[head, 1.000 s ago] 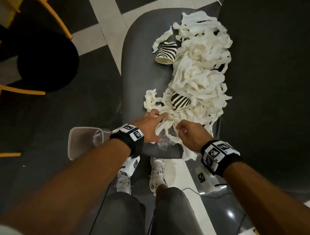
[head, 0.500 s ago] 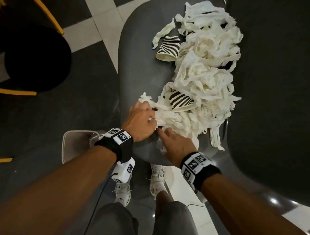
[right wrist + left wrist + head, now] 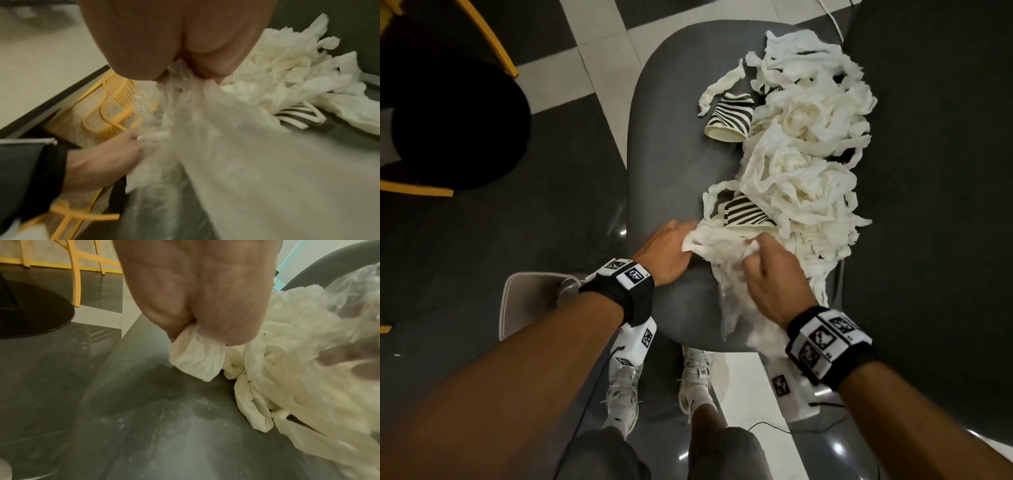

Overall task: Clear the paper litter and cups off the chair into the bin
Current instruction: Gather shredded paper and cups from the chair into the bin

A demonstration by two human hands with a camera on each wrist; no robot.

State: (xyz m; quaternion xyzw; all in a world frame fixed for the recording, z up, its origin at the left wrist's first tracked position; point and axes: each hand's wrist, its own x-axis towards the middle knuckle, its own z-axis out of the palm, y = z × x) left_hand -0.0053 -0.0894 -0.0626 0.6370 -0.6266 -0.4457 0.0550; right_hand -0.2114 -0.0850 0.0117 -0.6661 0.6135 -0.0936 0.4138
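Observation:
A heap of white paper strips (image 3: 801, 164) covers the right half of the grey chair seat (image 3: 674, 144). Two zebra-striped cups lie in it: one (image 3: 731, 118) at the far side, one (image 3: 744, 214) half buried near my hands. My left hand (image 3: 671, 248) grips a wad of paper strips (image 3: 197, 360) at the heap's near-left edge. My right hand (image 3: 770, 270) clutches a bunch of paper and clear plastic film (image 3: 185, 100) at the seat's front edge. The bin (image 3: 527, 301) stands on the floor, left of the chair, beneath my left forearm.
A black round table base (image 3: 455, 123) with yellow chair legs (image 3: 493, 41) stands at the far left. The chair's dark backrest (image 3: 941, 171) rises on the right. My feet in white shoes (image 3: 661, 383) are under the seat's front edge, with a cable on the floor.
Both hands have closed on the near end of the paper heap and lifted it a little. The right hand moved rightward; paper now trails under it over the seat's front edge.

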